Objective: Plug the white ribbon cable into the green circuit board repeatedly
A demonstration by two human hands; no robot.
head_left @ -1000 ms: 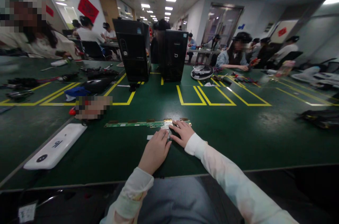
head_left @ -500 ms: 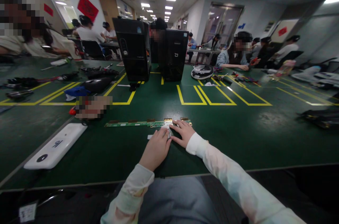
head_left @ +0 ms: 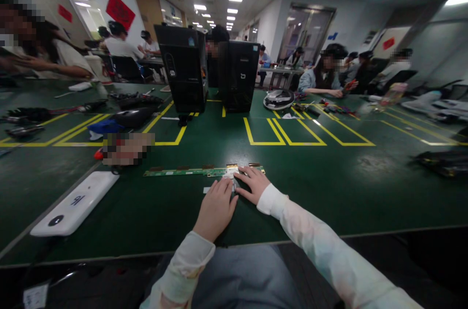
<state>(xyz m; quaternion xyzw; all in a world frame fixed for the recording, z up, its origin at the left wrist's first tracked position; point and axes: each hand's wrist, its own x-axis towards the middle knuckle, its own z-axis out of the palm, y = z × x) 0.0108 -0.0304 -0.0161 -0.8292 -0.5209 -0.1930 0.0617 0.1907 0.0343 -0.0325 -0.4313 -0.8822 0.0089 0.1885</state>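
A long, narrow green circuit board [head_left: 193,172] with brown tabs along its far edge lies on the green table [head_left: 314,202]. My left hand [head_left: 216,207] is closed at the near edge of the board, with its fingertips on a white flat ribbon cable [head_left: 206,190]. Part of that cable shows to the left of the fingers; the rest is under them. My right hand [head_left: 258,185] rests over the board's right part, its fingers bent onto it and its thumb close to the left hand. The fingers hide the spot where cable and board meet.
To the left lie a white device [head_left: 75,203] and a pixelated item with a red end [head_left: 98,154]. Two black computer towers [head_left: 182,72] stand beyond the yellow tape lines. Dark cables [head_left: 444,164] lie at the right. People sit around the far tables.
My left hand has shifted slightly at the ribbon cable, its thumb now a little apart from the right thumb. The right hand and board hardly move. A person at left has changed posture.
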